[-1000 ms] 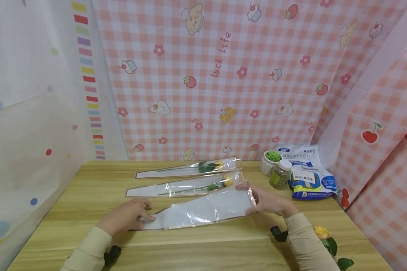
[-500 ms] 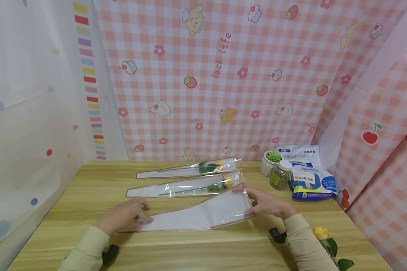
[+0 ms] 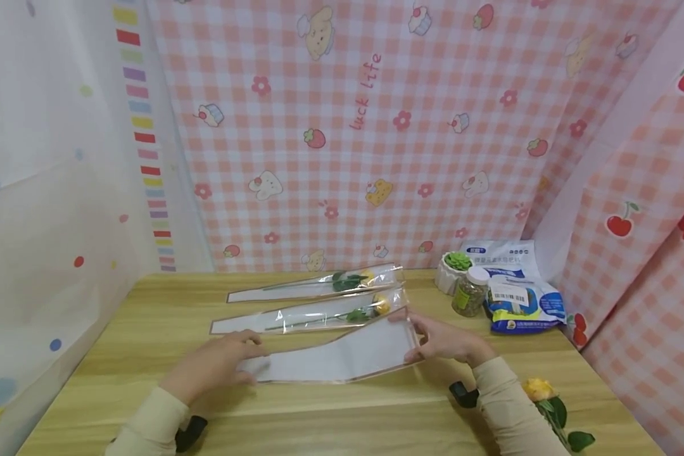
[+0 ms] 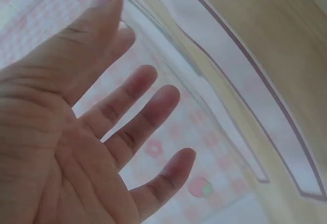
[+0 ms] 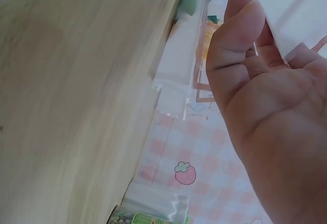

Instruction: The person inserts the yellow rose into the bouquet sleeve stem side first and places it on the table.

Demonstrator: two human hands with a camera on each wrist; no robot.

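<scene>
A flat, clear-and-white flower sleeve [image 3: 342, 358] with a thin brown border slants across the middle of the table in the head view. My right hand [image 3: 447, 342] holds its wide end, thumb at the near corner and fingers at the far one. At the narrow end is my left hand [image 3: 213, 364], its fingertips overlapping the sleeve. The left wrist view shows the left hand's fingers [image 4: 163, 104] spread and relaxed. Behind lie two more sleeves, a nearer sleeve [image 3: 234, 324] and a farther sleeve [image 3: 251, 294], each with a yellow rose inside.
A loose yellow rose [image 3: 540, 389] lies beside my right forearm. At the back right stand a potted succulent [image 3: 455, 272], a white-capped jar [image 3: 470, 294] and printed bags [image 3: 524, 307]. Checked cloth [image 3: 296, 158] hangs behind the wooden table [image 3: 319, 418].
The sleeve's wide end has shifted slightly left with my right hand. My left hand has edged right along the narrow end. The view has tilted slightly.
</scene>
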